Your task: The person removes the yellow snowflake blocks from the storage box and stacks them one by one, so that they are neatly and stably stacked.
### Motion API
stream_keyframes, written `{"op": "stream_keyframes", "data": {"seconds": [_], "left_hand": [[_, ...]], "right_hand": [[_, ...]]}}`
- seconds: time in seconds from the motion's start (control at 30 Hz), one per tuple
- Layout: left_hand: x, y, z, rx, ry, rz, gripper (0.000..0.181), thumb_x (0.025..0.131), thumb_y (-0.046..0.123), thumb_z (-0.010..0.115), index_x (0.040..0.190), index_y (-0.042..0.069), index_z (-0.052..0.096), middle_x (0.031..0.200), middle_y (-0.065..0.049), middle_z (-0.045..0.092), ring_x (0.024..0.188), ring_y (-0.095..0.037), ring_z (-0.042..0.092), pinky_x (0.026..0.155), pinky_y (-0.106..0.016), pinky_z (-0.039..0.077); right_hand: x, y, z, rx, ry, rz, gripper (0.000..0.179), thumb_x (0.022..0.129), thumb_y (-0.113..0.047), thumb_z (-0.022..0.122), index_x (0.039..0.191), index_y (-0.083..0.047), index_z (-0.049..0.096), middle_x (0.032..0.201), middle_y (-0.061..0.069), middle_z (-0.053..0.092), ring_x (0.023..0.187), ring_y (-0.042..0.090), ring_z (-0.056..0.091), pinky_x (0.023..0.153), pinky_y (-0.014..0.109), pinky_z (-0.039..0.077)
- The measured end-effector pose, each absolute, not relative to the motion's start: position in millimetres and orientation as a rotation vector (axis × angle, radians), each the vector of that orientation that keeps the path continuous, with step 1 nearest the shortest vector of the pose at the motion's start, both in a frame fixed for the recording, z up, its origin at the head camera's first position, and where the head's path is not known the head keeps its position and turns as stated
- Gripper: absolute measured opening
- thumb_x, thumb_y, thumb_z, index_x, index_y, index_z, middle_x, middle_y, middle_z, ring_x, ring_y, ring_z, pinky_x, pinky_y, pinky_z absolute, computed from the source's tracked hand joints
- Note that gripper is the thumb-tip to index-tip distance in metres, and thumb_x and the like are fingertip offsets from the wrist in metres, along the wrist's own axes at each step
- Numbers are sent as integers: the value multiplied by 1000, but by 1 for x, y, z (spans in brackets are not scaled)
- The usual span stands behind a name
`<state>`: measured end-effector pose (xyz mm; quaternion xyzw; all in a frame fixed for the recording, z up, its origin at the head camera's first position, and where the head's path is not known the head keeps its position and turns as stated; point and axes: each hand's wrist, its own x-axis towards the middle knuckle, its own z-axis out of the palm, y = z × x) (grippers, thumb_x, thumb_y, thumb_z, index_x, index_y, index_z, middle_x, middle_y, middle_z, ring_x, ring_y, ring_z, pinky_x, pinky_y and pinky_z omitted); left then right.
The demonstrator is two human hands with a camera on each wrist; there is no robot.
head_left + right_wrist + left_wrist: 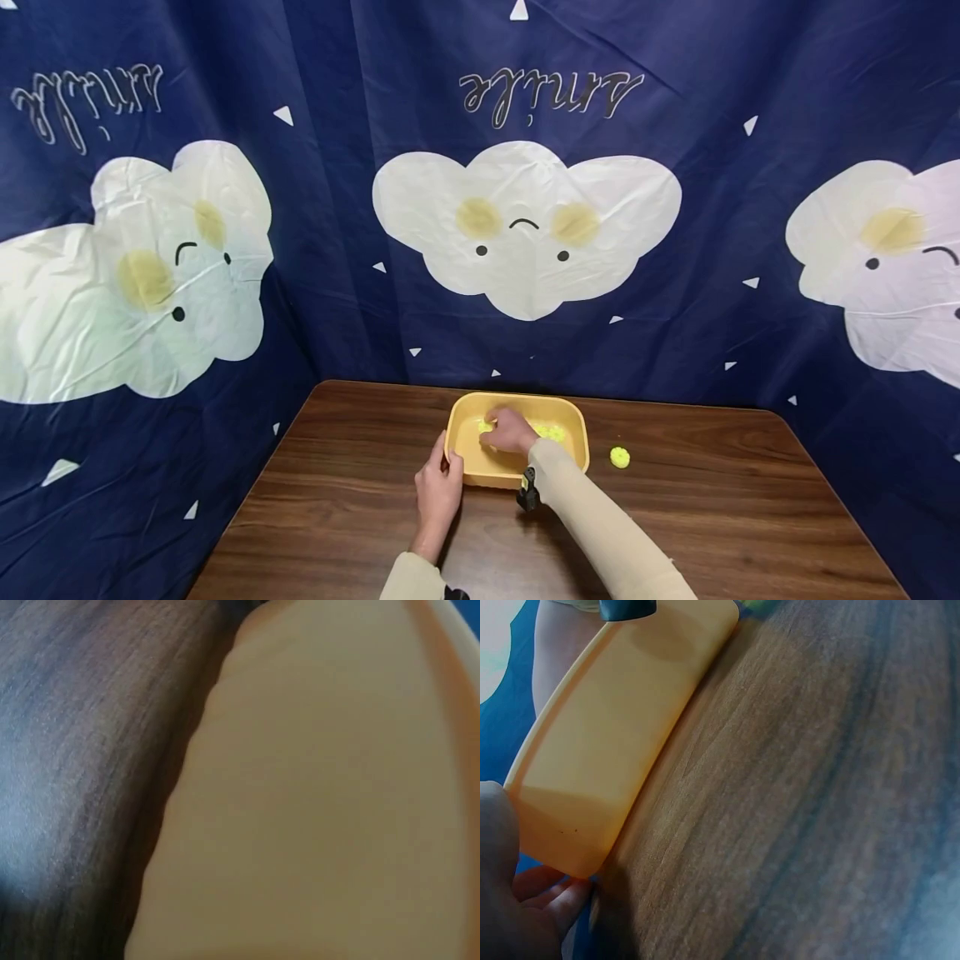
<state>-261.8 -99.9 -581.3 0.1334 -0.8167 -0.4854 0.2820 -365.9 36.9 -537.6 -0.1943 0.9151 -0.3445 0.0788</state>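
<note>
A yellow plastic basin (517, 481) sits at the table's far side. My left hand (438, 492) grips its left end, thumb at the rim and fingers outside; the left wrist view shows the fingers (566, 904) at the basin's corner. Reaching over the near rim, my right hand (512, 432) is inside the basin, its thumb and fingers curved round a small yellow-green piece (485, 426). More yellow-green pieces (551, 432) lie in the basin, right of that hand and partly hidden by it. In the right wrist view, the basin wall (315, 787) hides the right hand.
One round, bumpy yellow-green piece (619, 457) lies on the brown wooden table (712, 500), right of the basin. Dark blue curtain (330, 275) with white clouds stands behind the table and along both sides. A black wrist camera (528, 492) hangs beside the basin's near wall.
</note>
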Motion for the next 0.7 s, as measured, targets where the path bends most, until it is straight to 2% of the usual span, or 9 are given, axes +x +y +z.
{"op": "stream_keyframes", "data": {"seconds": [0.17, 0.37, 0.57, 0.7], "left_hand": [[-262, -100, -581, 363, -2194, -1302, 44, 93, 15, 64, 136, 7, 65, 117, -19, 74, 97, -32, 72, 82, -49, 57], [-263, -100, -580, 373, -2201, -1315, 44, 94, 14, 65, 137, 7, 64, 119, -19, 73, 100, -33, 72, 84, -48, 57], [-263, -100, -581, 386, -2215, -1311, 44, 94, 16, 65, 137, 8, 65, 119, -20, 73, 100, -34, 72, 84, -50, 57], [-263, -100, -580, 391, -2217, -1314, 43, 94, 16, 65, 137, 9, 65, 119, -20, 73, 101, -35, 72, 85, -51, 57]], "right_hand": [[-365, 36, -539, -596, 2755, -1012, 44, 80, -13, 72, 118, 8, 66, 97, 14, 72, 81, 17, 60, 79, 34, 52], [-366, 35, -541, -626, 2816, -935, 36, 81, -12, 73, 112, 4, 67, 91, 11, 68, 77, 18, 56, 78, 34, 51], [-367, 35, -548, -598, 2868, -912, 34, 82, -14, 74, 110, 3, 64, 103, 14, 68, 87, 25, 62, 84, 39, 53], [-365, 36, -547, -606, 2878, -928, 27, 82, -13, 75, 102, 2, 65, 99, 14, 68, 88, 28, 64, 82, 39, 53]]}}
